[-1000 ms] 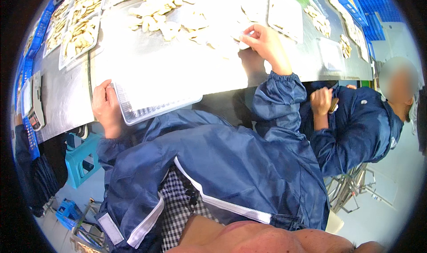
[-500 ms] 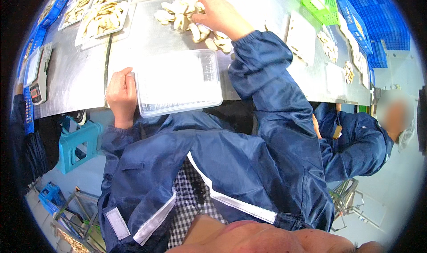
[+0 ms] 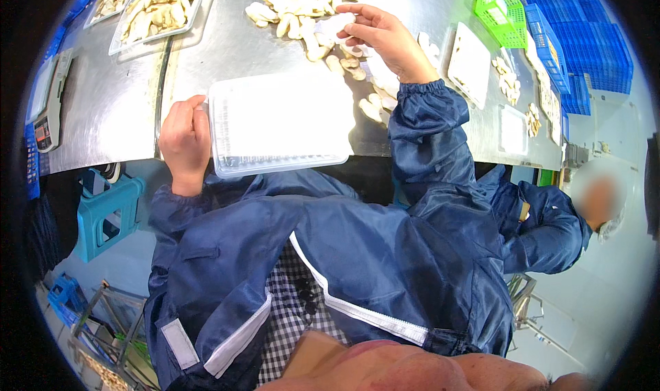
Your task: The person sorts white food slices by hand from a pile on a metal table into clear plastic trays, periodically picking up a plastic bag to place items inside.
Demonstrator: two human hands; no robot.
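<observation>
At the steel table's near edge, the left hand (image 3: 184, 138) grips the side of an empty clear plastic tray (image 3: 278, 124), fingers curled together. Beyond, the right hand (image 3: 380, 35) pinches a pale mushroom slice (image 3: 337, 26) above the heap (image 3: 297, 2). Farther right stands a green basket (image 3: 500, 7).

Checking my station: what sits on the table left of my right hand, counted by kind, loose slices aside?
Empty clear tray: 1
Trays filled with slices: 2
Weighing scale: 1
Total: 4
</observation>
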